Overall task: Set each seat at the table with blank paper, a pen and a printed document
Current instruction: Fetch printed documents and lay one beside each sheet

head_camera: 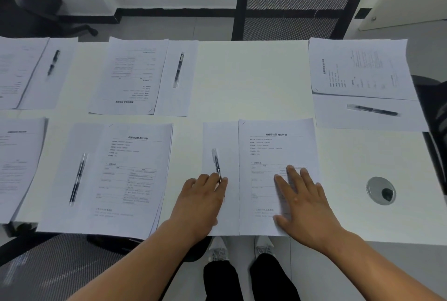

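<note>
**deskjockey:** So where's everything sitting right now?

**me:** Biggest first: I'm standing at the near edge of the white table, with sets lying all along it. Right in front of me the printed document is lying on the right, overlapping the blank paper, which is peeking out on its left. My right hand is pressing flat on the document, fingers spread, gripping nothing. My left hand is lying on the blank sheet, fingertips curling around the near end of the pen. Can't tell if I'm actually pinching it or just nudging.

**deskjockey:** Which way's the pen pointing?

**me:** Long axis is running near-to-far, cap end far, tilting slightly left. It's lying straight ahead of my left hand, so I'm guessing any straightening is that hand's job, with the right one just anchoring the paper.
</note>
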The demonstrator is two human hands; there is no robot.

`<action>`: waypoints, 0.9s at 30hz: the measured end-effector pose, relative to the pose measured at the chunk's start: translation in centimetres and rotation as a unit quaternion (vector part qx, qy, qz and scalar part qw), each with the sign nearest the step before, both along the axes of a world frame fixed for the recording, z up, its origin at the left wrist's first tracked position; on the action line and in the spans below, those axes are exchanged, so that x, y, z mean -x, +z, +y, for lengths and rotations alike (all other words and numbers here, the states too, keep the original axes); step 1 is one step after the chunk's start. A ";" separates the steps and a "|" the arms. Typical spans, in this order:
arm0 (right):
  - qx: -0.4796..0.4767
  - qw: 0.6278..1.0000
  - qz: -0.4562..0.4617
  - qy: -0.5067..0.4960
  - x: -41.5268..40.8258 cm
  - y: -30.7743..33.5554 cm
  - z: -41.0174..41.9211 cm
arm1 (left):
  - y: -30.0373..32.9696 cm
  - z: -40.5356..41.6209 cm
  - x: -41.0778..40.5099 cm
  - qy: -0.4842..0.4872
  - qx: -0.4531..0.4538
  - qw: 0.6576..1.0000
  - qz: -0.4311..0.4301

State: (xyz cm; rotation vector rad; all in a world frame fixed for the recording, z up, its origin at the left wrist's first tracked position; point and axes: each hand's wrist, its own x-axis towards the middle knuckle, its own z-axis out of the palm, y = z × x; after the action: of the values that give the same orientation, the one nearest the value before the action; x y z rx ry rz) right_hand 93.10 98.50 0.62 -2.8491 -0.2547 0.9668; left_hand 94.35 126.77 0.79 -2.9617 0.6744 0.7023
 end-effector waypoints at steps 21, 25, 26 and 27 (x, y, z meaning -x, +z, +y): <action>-0.002 1.000 0.001 -0.002 -0.1 0.3 0.1 | -0.2 0.3 -0.3 0.001 0.006 1.000 -0.012; 0.002 1.000 0.004 0.000 -0.1 0.5 0.1 | -0.3 0.3 -0.2 0.006 0.007 1.000 -0.013; 0.003 1.000 0.004 0.000 -0.1 0.5 0.1 | -0.3 0.3 -0.2 0.007 0.007 1.000 -0.014; 0.004 1.000 0.005 0.001 -0.1 0.5 0.1 | -0.3 0.4 -0.2 0.007 0.008 1.000 -0.015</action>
State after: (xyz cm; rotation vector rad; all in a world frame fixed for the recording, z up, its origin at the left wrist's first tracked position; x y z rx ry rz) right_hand 93.22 98.64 1.11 -2.8514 -0.2526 0.9835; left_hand 94.54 127.13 0.51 -2.9883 0.6607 0.6537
